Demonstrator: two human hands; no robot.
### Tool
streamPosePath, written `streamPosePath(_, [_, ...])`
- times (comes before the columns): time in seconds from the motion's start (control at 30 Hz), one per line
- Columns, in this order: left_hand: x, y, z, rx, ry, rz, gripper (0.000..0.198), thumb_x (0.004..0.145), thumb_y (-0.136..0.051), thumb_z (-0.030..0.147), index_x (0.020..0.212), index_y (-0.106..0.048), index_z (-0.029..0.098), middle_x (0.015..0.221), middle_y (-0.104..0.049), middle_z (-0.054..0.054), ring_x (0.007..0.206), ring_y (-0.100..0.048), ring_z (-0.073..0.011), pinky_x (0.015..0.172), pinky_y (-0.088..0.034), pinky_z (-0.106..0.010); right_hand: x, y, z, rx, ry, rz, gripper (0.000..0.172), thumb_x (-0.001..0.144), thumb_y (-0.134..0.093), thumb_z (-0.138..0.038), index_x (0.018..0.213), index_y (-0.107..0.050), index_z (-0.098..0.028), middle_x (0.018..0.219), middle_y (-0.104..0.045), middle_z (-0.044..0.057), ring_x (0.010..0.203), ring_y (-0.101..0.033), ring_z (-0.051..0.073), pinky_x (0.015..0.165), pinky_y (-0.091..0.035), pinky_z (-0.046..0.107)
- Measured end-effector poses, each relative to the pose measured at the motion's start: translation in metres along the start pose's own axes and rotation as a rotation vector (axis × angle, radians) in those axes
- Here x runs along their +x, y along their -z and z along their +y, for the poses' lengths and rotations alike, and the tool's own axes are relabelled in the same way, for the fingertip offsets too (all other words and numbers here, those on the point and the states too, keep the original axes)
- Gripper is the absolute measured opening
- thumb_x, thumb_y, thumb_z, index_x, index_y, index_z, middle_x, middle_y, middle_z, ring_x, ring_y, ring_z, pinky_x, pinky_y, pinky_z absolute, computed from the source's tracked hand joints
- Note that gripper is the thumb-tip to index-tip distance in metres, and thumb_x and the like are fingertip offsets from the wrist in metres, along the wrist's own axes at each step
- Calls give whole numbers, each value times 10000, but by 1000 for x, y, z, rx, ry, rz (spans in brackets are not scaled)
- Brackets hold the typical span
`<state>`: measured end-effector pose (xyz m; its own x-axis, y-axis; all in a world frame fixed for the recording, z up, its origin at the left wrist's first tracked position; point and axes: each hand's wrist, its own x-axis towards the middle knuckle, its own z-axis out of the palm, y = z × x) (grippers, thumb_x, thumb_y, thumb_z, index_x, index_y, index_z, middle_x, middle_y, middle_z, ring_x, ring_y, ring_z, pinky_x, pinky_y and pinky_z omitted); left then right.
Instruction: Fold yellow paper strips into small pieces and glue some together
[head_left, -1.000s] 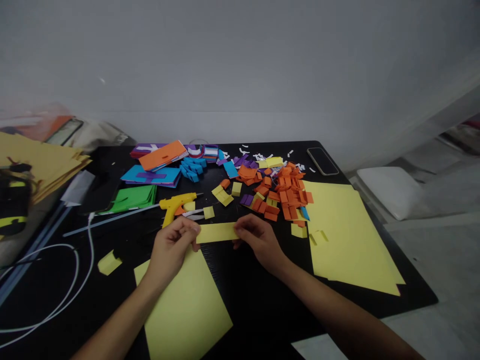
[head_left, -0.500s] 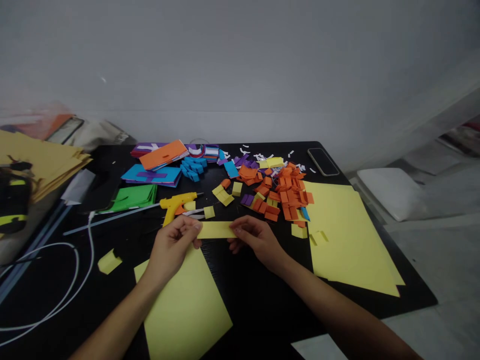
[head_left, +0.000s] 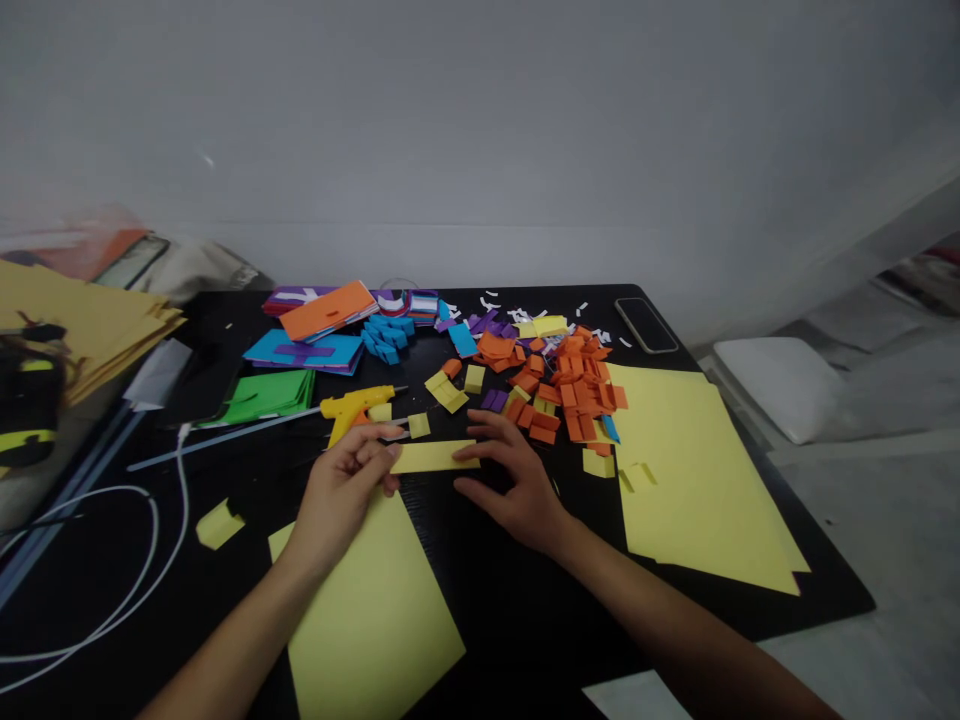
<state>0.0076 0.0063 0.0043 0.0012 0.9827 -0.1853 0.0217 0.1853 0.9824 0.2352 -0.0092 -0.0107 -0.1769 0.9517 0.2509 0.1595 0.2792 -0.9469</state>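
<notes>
A narrow yellow paper strip (head_left: 431,457) lies flat on the black table (head_left: 510,590) in front of me. My left hand (head_left: 346,482) pinches its left end between thumb and fingers. My right hand (head_left: 514,475) is open, fingers spread, with the fingertips pressing on the strip's right end. A yellow sheet (head_left: 371,610) lies under my left wrist. Scissors (head_left: 390,428) and a yellow glue gun (head_left: 349,408) sit just beyond the strip.
A large yellow sheet (head_left: 694,475) lies to the right. Orange folded pieces (head_left: 574,385) are heaped beyond my right hand. Stacks of coloured paper (head_left: 307,345), a phone (head_left: 645,323), a white cable (head_left: 112,560) and a small yellow scrap (head_left: 217,524) are also on the table.
The strip has come down from a slight lift onto the table. My right hand let go of its end and opened, fingers now flat on it. My left hand keeps its pinch.
</notes>
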Motion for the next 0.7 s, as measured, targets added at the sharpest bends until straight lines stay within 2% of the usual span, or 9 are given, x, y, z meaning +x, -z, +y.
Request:
streamPosePath(0.07, [1, -1, -3, -39, 39, -15, 272, 838, -761, 362, 1041, -727, 185, 544, -600, 56, 515, -563, -108, 548, -406, -210, 0, -1, 0, -60, 98, 43, 95, 884, -772, -214, 961, -796, -264, 1261, -704, 90, 1184, -665, 250, 1035, -526, 425])
streamPosePath(0.13, [1, -2, -5, -71, 83, -46, 280, 831, -768, 361, 1039, -730, 178, 561, -613, 47, 519, -570, -107, 550, -420, -209, 0, -3, 2, -50, 133, 67, 93, 925, -732, -208, 959, -795, -268, 1072, -769, 73, 1055, -714, 235, 966, -559, 411])
streamPosePath(0.2, [1, -2, -7, -107, 124, -73, 277, 820, -778, 359, 1021, -736, 171, 579, -628, 36, 526, -577, -108, 554, -437, -211, 0, -4, 3, -42, 130, 84, 99, 932, -728, -214, 987, -789, -269, 971, -786, 57, 976, -728, 228, 917, -573, 399])
streamPosePath(0.37, [1, -4, -9, -243, 213, -89, 263, 761, -814, 335, 949, -756, 160, 613, -635, 20, 504, -554, -103, 526, -439, -226, 0, -4, 3, -54, 105, 83, 180, 842, -836, -266, 1016, -789, -260, 1026, -793, 71, 972, -729, 244, 886, -577, 392])
streamPosePath(0.47, [1, -5, -6, -248, 262, -107, 288, 746, -810, 353, 952, -764, 156, 596, -625, 12, 496, -549, -120, 524, -438, -248, 0, -4, 3, -23, 76, 89, 65, 862, -810, -283, 921, -804, -256, 959, -795, 66, 927, -733, 245, 861, -578, 390])
streamPosePath(0.57, [-1, -5, 0, -65, 145, -95, 274, 814, -739, 418, 922, -771, 168, 579, -599, 11, 497, -519, -135, 518, -414, -262, 1, -3, 4, -1, -70, 117, 71, 870, -791, -311, 863, -802, -241, 857, -787, 48, 814, -726, 222, 783, -572, 353])
streamPosePath(0.63, [-3, -4, 3, 121, -40, -50, 258, 873, -679, 425, 884, -777, 187, 608, -596, 4, 553, -530, -152, 568, -432, -275, 2, -3, 5, 35, -183, 129, 107, 853, -794, -337, 850, -800, -230, 820, -782, 38, 771, -716, 211, 732, -563, 326])
streamPosePath(0.7, [-5, -4, 4, 262, -218, -23, 223, 903, -652, 390, 888, -779, 207, 744, -659, -25, 704, -598, -184, 681, -471, -290, 2, -3, 6, 82, -262, 130, 143, 830, -801, -364, 835, -797, -222, 794, -776, 31, 747, -705, 207, 694, -555, 309])
